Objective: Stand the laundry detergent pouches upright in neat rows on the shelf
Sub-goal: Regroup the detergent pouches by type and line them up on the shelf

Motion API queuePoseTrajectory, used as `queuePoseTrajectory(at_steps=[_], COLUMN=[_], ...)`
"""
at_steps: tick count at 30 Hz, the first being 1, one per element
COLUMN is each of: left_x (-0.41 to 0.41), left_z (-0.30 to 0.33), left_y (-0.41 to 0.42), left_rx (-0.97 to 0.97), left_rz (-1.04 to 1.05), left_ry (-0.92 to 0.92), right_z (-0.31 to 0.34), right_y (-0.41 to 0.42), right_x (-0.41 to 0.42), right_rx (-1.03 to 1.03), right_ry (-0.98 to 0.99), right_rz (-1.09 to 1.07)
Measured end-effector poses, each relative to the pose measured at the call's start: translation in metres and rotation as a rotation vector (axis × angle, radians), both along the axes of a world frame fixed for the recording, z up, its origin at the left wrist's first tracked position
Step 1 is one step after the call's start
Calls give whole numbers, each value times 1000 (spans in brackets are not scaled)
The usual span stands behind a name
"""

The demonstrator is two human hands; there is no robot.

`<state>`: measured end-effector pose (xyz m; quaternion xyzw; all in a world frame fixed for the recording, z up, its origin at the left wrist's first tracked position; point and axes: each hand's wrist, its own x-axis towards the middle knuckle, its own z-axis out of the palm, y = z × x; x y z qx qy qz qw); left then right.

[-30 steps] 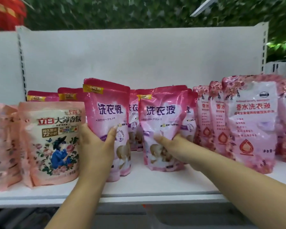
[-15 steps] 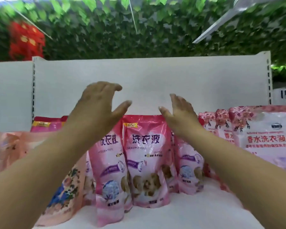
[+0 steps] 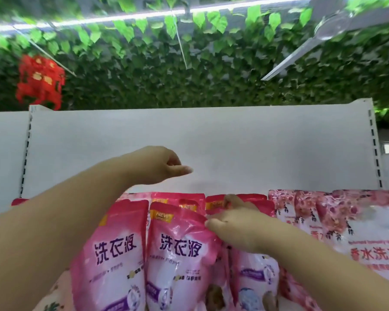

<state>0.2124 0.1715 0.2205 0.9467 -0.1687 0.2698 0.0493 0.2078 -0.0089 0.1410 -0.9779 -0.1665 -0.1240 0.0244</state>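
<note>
Near the shelf's back wall, the right hand [image 3: 238,230] pinches a pink pouch [image 3: 180,250] top and should pull it straight, while the left hand [image 3: 157,164] hangs loosely curled, holding nothing.

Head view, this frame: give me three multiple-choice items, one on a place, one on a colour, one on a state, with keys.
1. Where is the right hand?
A. at the pink pouches' top edges
B. on the shelf's back panel
C. below the shelf

2. What colour is the back panel?
A. green
B. white
C. red

3. How is the left hand?
A. raised, holding nothing
B. gripping a pouch
C. flat on the shelf

Key: 1 A, its fingers lie at the tops; 2 B, plain white panel; 3 A, it hangs above the pouches.
</note>
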Motion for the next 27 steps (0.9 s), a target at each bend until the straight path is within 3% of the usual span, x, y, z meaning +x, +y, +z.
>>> queuePoseTrajectory(at_steps=[3, 7, 10, 17, 20, 23, 27], left_x=[26, 54, 55, 23, 16, 12, -1], left_z=[1, -30, -39, -56, -70, -78, -76], left_y=[-11, -32, -39, -19, -21, -24, -18], left_rx=[27, -126, -159, -49, 80, 59, 145], left_rz=[46, -23, -36, 21, 86, 90, 123], left_ry=[80, 364, 449, 355, 331, 282, -10], right_z=[-10, -20, -30, -42, -49, -51, -38], right_y=[0, -6, -8, -10, -7, -6, -5], right_x=[-3, -5, -2, 5, 9, 9, 7], right_rx=[31, 116, 156, 327, 270, 315, 473], right_ry=[-72, -132, -203, -194, -222, -237, -250], right_rz=[85, 112, 123, 175, 183, 194, 217])
